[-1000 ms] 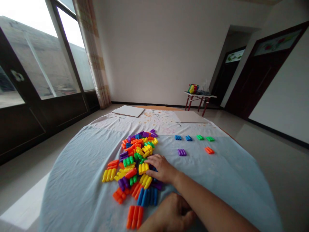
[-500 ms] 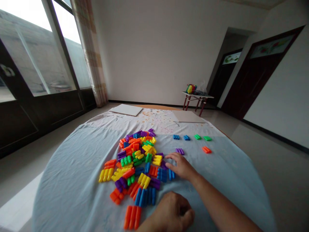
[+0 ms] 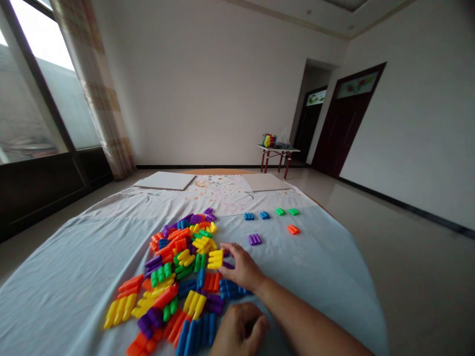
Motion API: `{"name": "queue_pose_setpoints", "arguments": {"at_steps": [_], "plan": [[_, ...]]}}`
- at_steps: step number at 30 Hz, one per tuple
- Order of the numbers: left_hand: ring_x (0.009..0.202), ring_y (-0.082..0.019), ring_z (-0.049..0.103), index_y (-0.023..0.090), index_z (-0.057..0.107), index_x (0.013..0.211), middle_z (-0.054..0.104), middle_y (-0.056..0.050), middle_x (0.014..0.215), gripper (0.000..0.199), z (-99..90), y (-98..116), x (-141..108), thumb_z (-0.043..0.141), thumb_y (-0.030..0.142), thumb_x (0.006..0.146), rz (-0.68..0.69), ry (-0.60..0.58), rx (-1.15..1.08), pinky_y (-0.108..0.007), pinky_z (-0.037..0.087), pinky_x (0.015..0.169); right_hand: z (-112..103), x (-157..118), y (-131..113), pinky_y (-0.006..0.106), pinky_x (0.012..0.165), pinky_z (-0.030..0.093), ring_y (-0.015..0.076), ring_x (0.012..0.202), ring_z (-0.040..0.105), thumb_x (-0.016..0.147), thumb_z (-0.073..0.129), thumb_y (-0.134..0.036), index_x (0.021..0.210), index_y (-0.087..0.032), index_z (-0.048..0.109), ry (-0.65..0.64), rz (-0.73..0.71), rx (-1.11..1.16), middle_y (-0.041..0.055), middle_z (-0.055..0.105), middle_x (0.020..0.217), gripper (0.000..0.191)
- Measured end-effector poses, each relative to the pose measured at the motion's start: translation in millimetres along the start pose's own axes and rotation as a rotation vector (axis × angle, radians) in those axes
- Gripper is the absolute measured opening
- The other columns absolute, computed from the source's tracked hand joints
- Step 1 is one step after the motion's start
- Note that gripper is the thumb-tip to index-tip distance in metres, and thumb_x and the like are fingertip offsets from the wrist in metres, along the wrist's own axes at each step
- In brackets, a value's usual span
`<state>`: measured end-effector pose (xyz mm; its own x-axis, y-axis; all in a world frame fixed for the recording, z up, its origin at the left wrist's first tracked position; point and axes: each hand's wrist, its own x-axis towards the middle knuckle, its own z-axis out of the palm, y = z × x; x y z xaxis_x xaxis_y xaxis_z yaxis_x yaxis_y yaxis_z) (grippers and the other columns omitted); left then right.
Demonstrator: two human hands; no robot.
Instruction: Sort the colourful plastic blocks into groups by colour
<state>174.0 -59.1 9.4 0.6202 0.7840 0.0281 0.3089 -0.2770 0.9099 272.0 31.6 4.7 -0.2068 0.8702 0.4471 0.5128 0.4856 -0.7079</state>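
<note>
Since half a second ago the right hand (image 3: 245,269) has moved toward nine o'clock, nearer the yellow block (image 3: 215,259) and away from the lone purple block (image 3: 255,240), which it partly hid; the view has also swung toward three o'clock. That hand is parted, thumb and forefinger spread at the yellow block's three o'clock edge; I cannot tell whether they touch it, and the other fingers' hold is hidden. The yellow block lies on the three o'clock side of the mixed pile (image 3: 161,273); dark blue pieces (image 3: 230,289) sit beside the hand at seven o'clock.

Left hand (image 3: 237,329), at six o'clock in the view, is curled into a loose fist; whether anything is inside I cannot tell; a ribbed blue block (image 3: 196,333) lies beside it at nine o'clock.

From the right hand, the lone purple block is at one o'clock, with an orange block (image 3: 293,230) at two; farther out is a row of two blue blocks (image 3: 249,216) and two green blocks (image 3: 280,211), all on the pale blue cloth (image 3: 315,277).
</note>
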Motion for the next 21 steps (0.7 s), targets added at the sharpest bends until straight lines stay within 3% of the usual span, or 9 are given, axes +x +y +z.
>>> {"name": "queue_pose_setpoints", "arguments": {"at_steps": [4, 7, 10, 13, 15, 18, 21], "plan": [[0.06, -0.012, 0.043, 0.012, 0.061, 0.07, 0.049, -0.002, 0.063, 0.035, -0.2, -6.5, 1.9, 0.039, 0.037, 0.082, -0.014, -0.008, 0.079, -0.025, 0.028, 0.055, -39.0, -10.1, 14.6, 0.029, 0.071, 0.053, 0.0169, 0.092, 0.059, 0.068, 0.052, -0.004, 0.126, -0.02, 0.045, 0.102, 0.035, -0.039, 0.0086, 0.056, 0.114, 0.06], [0.06, -0.011, 0.042, 0.013, 0.061, 0.071, 0.047, 0.0, 0.063, 0.037, 0.4, -10.2, 1.9, 0.039, 0.04, 0.084, -0.011, -0.004, 0.067, -0.024, 0.028, 0.055, -72.3, -23.8, 30.6, 0.037, 0.088, 0.049, 0.019, 0.105, 0.052, 0.069, 0.043, 0.001, 0.128, -0.02, 0.044, 0.136, -0.028, -0.226, 0.0096, 0.052, 0.119, 0.063], [0.061, -0.011, 0.042, 0.013, 0.062, 0.072, 0.048, 0.0, 0.064, 0.039, -0.2, -9.1, 1.5, 0.04, 0.043, 0.084, -0.045, 0.014, 0.05, -0.023, 0.028, 0.055, -92.6, -41.3, 42.0, 0.042, 0.101, 0.039, 0.0199, 0.114, 0.046, 0.068, 0.038, 0.004, 0.129, -0.022, 0.046, 0.045, -0.085, -0.41, 0.0083, 0.052, 0.121, 0.066], [0.061, -0.012, 0.041, 0.012, 0.063, 0.072, 0.048, -0.001, 0.064, 0.042, -1.5, -4.5, 1.4, 0.04, 0.046, 0.083, -0.072, 0.016, 0.045, -0.024, 0.029, 0.055, -97.5, -56.4, 45.1, 0.041, 0.1, 0.039, 0.0202, 0.111, 0.047, 0.068, 0.043, 0.002, 0.127, -0.024, 0.049, -0.13, -0.104, -0.463, 0.0061, 0.055, 0.119, 0.065], [0.06, -0.011, 0.04, 0.012, 0.062, 0.072, 0.047, 0.0, 0.062, 0.044, -2.0, -1.7, 1.3, 0.039, 0.048, 0.083, -0.072, 0.019, 0.035, -0.024, 0.029, 0.055, -96.7, -61.7, 44.8, 0.04, 0.1, 0.039, 0.0201, 0.11, 0.048, 0.07, 0.049, -0.003, 0.125, -0.023, 0.052, -0.171, -0.093, -0.436, 0.0054, 0.057, 0.118, 0.059], [0.059, -0.011, 0.04, 0.012, 0.062, 0.071, 0.047, 0.0, 0.062, 0.045, -2.0, 0.1, 0.5, 0.04, 0.05, 0.082, -0.082, 0.047, 0.007, -0.023, 0.029, 0.054, -95.8, -62.2, 46.4, 0.039, 0.101, 0.037, 0.0206, 0.112, 0.048, 0.073, 0.057, -0.014, 0.122, -0.019, 0.054, -0.07, -0.018, -0.383, 0.0083, 0.056, 0.119, 0.049], [0.063, -0.013, 0.044, 0.012, 0.063, 0.073, 0.052, -0.002, 0.066, 0.05, -2.9, -0.7, 0.0, 0.039, 0.054, 0.082, -0.079, 0.058, -0.008, -0.023, 0.033, 0.058, -95.4, -59.8, 51.6, 0.041, 0.1, 0.038, 0.0237, 0.114, 0.047, 0.073, 0.065, -0.026, 0.124, -0.015, 0.053, 0.011, 0.107, -0.36, 0.0125, 0.054, 0.121, 0.053]]}}
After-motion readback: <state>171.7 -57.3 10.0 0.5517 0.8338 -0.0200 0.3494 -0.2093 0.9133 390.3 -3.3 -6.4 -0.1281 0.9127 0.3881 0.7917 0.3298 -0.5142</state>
